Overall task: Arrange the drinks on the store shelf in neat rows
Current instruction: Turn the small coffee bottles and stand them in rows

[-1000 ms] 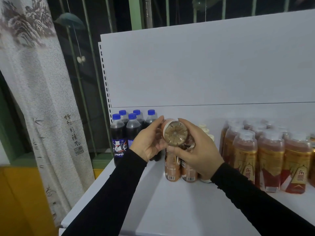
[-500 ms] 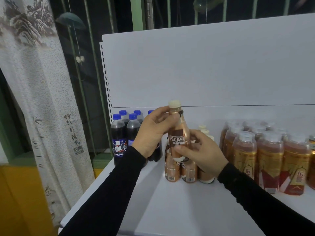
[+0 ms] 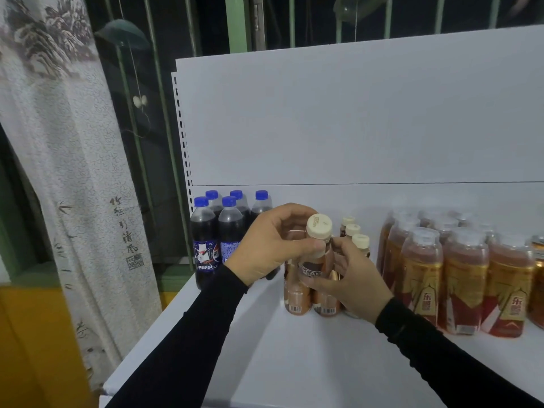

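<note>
We grip the coffee bottle [image 3: 316,260] upright, above the shelf [image 3: 294,363]. Left hand [image 3: 272,245] pinches its neck. Right hand [image 3: 353,282] wraps the body.

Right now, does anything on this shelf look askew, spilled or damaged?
Nothing spilled or damaged. Only the brown coffee bottle with the cream cap is out of line: both hands hold it above its row, left hand at the neck, right hand round the body.

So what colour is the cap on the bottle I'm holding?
Cream, almost off-white. The cap shows clearly in the head view, above the brown bottle.
</note>
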Demonstrator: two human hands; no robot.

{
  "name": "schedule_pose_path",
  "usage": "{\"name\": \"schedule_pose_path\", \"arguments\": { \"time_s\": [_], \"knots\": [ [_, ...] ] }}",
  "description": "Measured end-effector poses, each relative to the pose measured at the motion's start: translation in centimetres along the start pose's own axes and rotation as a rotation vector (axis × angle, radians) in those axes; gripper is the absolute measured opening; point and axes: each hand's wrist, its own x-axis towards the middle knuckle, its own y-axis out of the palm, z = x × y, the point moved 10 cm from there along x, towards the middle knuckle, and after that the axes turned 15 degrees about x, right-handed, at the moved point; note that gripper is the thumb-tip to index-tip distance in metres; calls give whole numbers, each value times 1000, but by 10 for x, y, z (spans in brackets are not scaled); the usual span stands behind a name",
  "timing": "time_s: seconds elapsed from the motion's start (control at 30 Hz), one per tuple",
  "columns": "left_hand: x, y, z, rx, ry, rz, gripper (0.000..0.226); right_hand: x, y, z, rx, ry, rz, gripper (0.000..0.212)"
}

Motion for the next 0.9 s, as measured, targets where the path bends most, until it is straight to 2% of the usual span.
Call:
{"name": "schedule_pose_path", "arguments": {
  "time_s": [0.1, 0.3, 0.43, 0.63, 0.8, 0.9],
  "knots": [
    [7, -5, -7, 54, 18, -9, 43, -2, -1, 4, -14, 20, 29, 48],
    [33, -17, -14, 114, -7, -38, 28, -6, -1, 19, 24, 56, 174, 41],
    [58, -27, -18, 144, -15, -111, 21, 0, -24, 32, -9, 34, 162, 52],
    [103, -47, -18, 193, -37, -245, 21, 31, -80, 47, -411, -78, 49, 79],
    [146, -52, -6, 202, -71, -301, 27, 72, -114, 32, -804, 8, 58, 75],
    [169, -50, 3, 224, -96, -315, 33, 91, -129, 14, -897, 136, 100, 80]
  ]
}}
